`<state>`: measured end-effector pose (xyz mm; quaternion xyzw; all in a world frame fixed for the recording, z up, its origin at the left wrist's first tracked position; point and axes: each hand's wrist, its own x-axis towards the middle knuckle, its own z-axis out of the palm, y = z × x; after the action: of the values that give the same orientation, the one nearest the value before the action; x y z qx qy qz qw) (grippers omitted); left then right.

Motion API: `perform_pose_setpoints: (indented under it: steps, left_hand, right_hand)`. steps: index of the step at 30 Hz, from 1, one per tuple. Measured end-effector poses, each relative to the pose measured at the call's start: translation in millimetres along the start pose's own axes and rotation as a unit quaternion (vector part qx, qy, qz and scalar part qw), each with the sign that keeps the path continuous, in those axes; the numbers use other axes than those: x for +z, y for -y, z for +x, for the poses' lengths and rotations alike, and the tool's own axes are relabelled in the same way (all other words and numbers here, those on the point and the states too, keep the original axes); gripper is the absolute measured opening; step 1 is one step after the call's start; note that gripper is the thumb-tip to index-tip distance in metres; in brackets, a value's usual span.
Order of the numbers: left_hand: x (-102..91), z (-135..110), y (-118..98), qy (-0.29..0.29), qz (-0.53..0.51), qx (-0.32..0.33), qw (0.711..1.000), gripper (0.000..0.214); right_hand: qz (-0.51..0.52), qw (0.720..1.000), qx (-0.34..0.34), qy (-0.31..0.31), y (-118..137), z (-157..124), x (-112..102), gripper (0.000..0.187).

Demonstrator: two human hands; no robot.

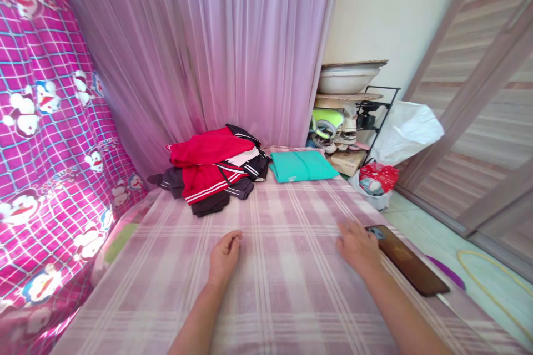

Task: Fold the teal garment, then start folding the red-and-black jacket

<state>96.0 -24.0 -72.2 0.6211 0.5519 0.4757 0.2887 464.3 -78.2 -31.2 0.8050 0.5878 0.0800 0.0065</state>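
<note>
On the checked pink-and-white bedsheet (287, 272), my left hand (225, 255) rests on its side with the fingers curled in loosely; I see nothing in it. My right hand (358, 244) lies palm down on the sheet, fingers stretched out and holding nothing. Just to its right is a dark brown phone (410, 260) with a white cable plugged into its near end. Beyond my left hand sits a heap of red and black clothes (212, 163) with white stripes. A folded turquoise cloth item (303, 166) lies flat at the far side, right of the heap.
A purple curtain (250, 39) hangs behind the bed, and a pink patterned cloth (41, 122) on the left. At the back right stands a rack (381, 116) of shoes with a white basin (347, 80) on top. Bags (378, 177) and a yellow hose (491, 294) are on the floor.
</note>
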Motion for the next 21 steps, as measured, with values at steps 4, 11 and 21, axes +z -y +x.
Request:
perform_pose_setpoints:
  steps: [4, 11, 21]
  left_hand:
    - [0.1, 0, -1, 0.004, -0.033, -0.042, 0.999, 0.032]
    - [-29.4, 29, -5, -0.002, -0.171, -0.181, 0.968, 0.051]
    - [-115.2, 216, -29, -0.186, -0.061, -0.2, 0.96, 0.03]
  right_hand:
    - [0.033, 0.998, -0.059, 0.0, 43, 25, -2, 0.046]
    - [0.073, 0.994, -0.068, -0.042, 72, 57, 10, 0.04]
    - [0.076, 0.988, -0.074, -0.111, 68, 59, 35, 0.038]
